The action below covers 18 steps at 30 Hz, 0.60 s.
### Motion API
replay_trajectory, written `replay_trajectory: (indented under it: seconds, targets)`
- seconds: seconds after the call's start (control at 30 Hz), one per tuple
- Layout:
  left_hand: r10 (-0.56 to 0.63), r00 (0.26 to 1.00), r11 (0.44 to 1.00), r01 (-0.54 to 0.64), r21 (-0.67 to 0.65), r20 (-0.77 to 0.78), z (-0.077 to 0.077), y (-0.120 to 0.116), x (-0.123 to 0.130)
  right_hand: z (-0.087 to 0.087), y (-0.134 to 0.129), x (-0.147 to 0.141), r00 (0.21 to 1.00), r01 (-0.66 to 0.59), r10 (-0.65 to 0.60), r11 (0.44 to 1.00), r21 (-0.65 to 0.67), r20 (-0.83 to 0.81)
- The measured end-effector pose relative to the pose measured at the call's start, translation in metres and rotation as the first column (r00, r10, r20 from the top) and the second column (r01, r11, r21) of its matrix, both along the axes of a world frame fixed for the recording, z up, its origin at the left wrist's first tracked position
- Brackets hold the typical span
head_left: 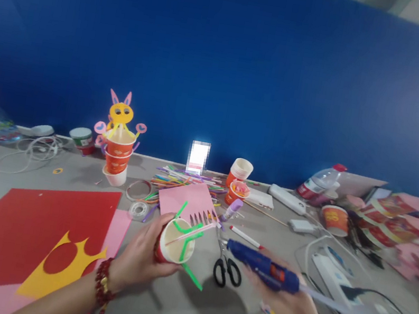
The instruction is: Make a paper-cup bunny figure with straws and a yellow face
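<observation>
My left hand (143,253) is wrapped round a red and white paper cup (174,245), its open mouth tilted toward me. Green straw pieces (193,232) stick out over the cup's rim, and a pale pink and white straw (191,232) lies across it. My right hand (282,298) grips a blue glue gun (263,265), its nozzle pointing left toward the cup, a short gap away. A clear glue stick (324,299) extends from the gun's rear. Black-handled scissors (227,272) lie between my hands.
Red paper (43,215) and a yellow cut-out sheet (72,268) lie left. Behind stand a stacked-cup figure (117,155) and more cups (239,172). A pink sheet (186,199) covers some straws. Right are a bottle (320,182), a power strip (343,292) and cables.
</observation>
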<state>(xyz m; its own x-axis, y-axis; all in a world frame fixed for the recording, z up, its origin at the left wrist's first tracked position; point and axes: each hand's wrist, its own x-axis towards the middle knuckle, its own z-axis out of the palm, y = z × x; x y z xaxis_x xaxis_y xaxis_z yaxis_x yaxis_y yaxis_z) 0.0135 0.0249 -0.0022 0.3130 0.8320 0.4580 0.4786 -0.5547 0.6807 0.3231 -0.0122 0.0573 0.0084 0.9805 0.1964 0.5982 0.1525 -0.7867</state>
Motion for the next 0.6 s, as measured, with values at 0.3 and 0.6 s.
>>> replay_trajectory:
  seconds: [0.3,0.6]
  targets:
    - [-0.026,0.997,0.999,0.028,-0.028,0.074,-0.002,0.000,0.002,-0.022,0.066,0.100,0.940,0.338,-0.341,0.938,0.074,0.025]
    - [-0.032,0.995,0.999,0.034,-0.019,0.100,-0.005,0.002,0.006,-0.066,0.155,0.128,0.875,0.310,-0.299,0.950,0.033,0.382]
